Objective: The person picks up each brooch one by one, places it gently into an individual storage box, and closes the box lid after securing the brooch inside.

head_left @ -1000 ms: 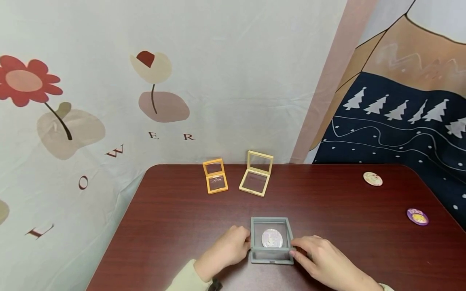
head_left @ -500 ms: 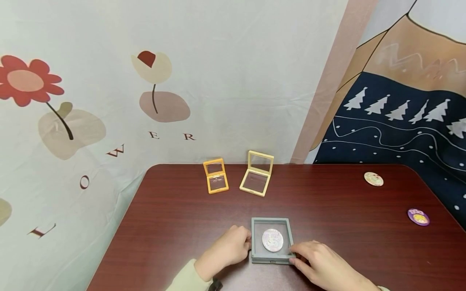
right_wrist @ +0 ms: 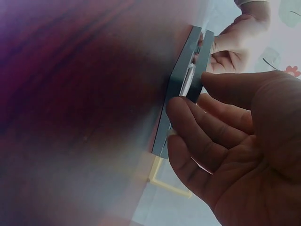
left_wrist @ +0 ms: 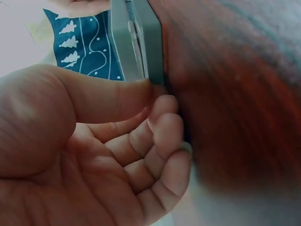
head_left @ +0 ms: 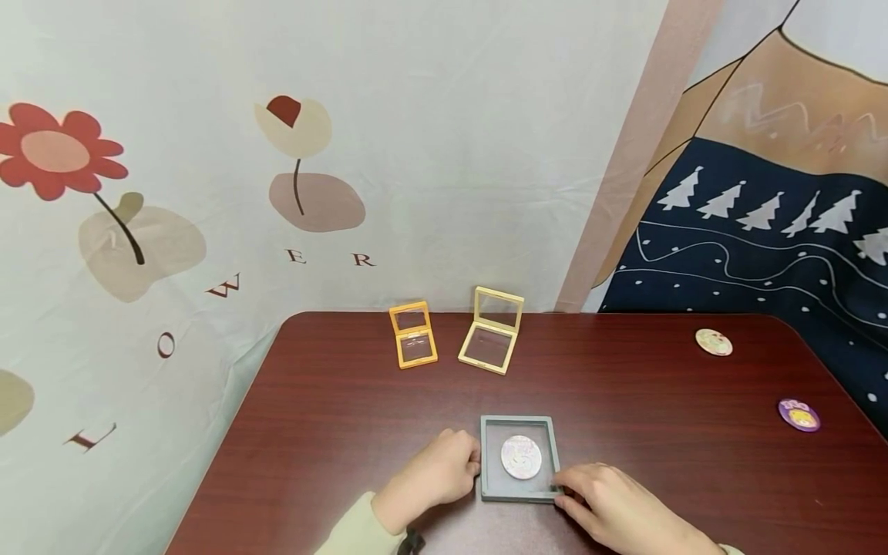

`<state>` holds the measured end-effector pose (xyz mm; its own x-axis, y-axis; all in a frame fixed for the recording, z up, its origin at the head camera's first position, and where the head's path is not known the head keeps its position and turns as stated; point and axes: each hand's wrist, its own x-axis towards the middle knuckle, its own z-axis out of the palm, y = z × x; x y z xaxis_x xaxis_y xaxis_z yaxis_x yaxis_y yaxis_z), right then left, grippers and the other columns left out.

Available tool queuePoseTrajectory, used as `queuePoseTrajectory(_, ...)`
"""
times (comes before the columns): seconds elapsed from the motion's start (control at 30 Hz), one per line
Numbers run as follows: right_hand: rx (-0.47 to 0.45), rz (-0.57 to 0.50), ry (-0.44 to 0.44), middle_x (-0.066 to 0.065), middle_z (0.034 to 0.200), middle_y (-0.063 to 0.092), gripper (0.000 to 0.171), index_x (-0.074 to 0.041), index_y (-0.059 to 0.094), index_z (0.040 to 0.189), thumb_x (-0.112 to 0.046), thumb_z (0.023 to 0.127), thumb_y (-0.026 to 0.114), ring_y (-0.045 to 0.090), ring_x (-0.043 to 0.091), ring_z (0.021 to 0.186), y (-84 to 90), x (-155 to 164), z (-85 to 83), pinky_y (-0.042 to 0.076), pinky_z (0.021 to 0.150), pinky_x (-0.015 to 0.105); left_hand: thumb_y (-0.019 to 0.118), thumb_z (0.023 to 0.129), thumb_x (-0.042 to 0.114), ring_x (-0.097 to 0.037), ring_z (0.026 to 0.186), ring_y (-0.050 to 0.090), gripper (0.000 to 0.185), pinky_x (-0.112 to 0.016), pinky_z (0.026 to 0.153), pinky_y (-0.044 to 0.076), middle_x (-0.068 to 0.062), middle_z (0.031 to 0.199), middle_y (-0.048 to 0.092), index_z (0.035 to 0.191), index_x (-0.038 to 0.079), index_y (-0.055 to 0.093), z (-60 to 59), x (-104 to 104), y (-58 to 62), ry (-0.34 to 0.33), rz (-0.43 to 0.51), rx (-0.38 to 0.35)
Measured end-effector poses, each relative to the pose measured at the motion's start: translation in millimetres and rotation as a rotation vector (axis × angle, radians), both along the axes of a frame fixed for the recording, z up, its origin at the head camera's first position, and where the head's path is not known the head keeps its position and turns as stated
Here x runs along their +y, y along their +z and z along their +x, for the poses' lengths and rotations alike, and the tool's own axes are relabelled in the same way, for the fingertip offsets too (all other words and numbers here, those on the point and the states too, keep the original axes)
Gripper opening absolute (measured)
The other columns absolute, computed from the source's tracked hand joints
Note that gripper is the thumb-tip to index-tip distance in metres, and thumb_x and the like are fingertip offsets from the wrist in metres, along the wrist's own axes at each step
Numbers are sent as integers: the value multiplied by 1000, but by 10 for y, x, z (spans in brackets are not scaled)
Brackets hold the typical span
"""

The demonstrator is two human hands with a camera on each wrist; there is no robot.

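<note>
A grey square display case [head_left: 484, 459] with clear film panes lies on the table between the hands. A round pale badge [head_left: 521, 457] shows through its pane, near the middle. My left hand [head_left: 444, 466] pinches the case's left edge between thumb and forefinger, the other fingers curled. At the near right corner, my right hand [head_left: 610, 501] holds the case, thumb on the upper frame and fingertips along the side. In the right wrist view, a narrow gap shows between the two halves of the case [right_wrist: 176, 84], with the badge's edge inside.
Two opened small frames, one orange [head_left: 416, 362] and one pale yellow [head_left: 482, 365], stand at the table's back edge. A cream round badge [head_left: 714, 342] and a purple one [head_left: 799, 415] lie to the right. A printed cloth [head_left: 451, 154] hangs behind the table [head_left: 333, 401].
The near edge of the case's upper half has come down onto the lower half, with my right hand moving down slightly with it. My left hand has stayed at the left edge.
</note>
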<state>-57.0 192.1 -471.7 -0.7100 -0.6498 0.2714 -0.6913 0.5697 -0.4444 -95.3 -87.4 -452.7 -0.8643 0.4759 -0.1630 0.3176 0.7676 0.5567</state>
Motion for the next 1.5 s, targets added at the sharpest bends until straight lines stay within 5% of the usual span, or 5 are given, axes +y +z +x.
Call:
queuePoseTrajectory(0.23,169,-2,-59,-25,80,58,24,-26,69,84,-8,83,85,51,-8,71,-6,6,-16,46,60,21,64,101,8,-9,54,41,37,-27,54,41,5,59,43,66,15,54,80,7,110,25,-69,-42)
queuePoseTrajectory(0.5,107,71,-141,-25,67,35,45,-32,47,65,-17,88,83,31,-5,60,-17,20,-26,32,52,20,67,101,19,-9,55,42,37,-29,56,42,6,60,46,65,16,58,161,28,175,23,-84,-42)
queuePoseTrajectory(1.5,17,37,-44,-26,74,44,30,-28,62,74,-12,93,78,40,-8,67,-52,44,-49,40,57,21,72,100,21,-7,58,47,30,-27,61,46,7,65,53,71,13,66,176,66,110,-17,-85,-58)
